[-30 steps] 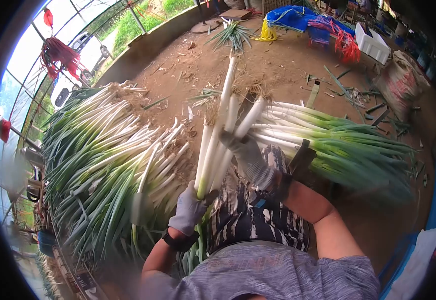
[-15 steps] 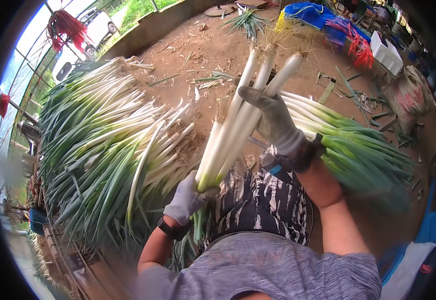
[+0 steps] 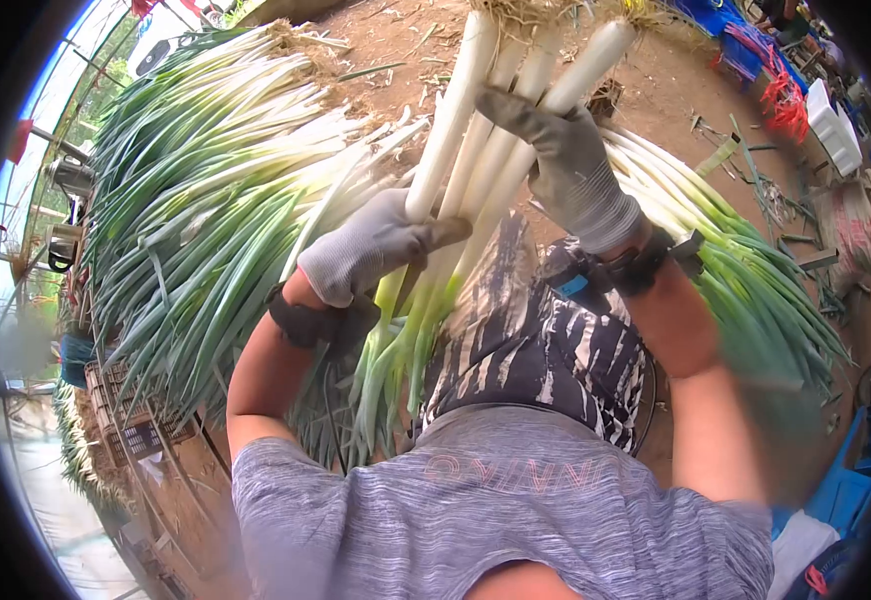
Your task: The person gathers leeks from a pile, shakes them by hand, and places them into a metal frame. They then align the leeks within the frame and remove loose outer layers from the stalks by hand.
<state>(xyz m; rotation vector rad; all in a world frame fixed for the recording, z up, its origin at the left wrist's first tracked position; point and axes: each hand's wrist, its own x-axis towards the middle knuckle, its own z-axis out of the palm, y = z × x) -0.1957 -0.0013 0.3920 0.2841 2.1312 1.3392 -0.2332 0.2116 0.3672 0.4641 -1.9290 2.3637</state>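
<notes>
Several leeks (image 3: 471,165) with white stems rise in front of my body, roots at the top and green leaves hanging down over my lap. My left hand (image 3: 381,240), in a grey glove, is wrapped round the lower part of the white stems. Higher up, my right hand (image 3: 571,160), also gloved, is closed round the stems from the right, its thumb or finger lying across them. A large pile of leeks (image 3: 226,190) lies at the left, and a smaller pile (image 3: 726,240) lies at the right beside my right forearm.
Brown soil (image 3: 406,80) with leaf scraps lies ahead. At the upper right are a white box (image 3: 834,128), red strings (image 3: 786,100) and a sack (image 3: 856,225). Blue plastic (image 3: 841,480) shows at the lower right, a crate (image 3: 121,400) at the lower left.
My view has tilted, so the piles sit higher. My left hand has moved up the stems, closer to my right hand. The leeks are spread a little differently.
</notes>
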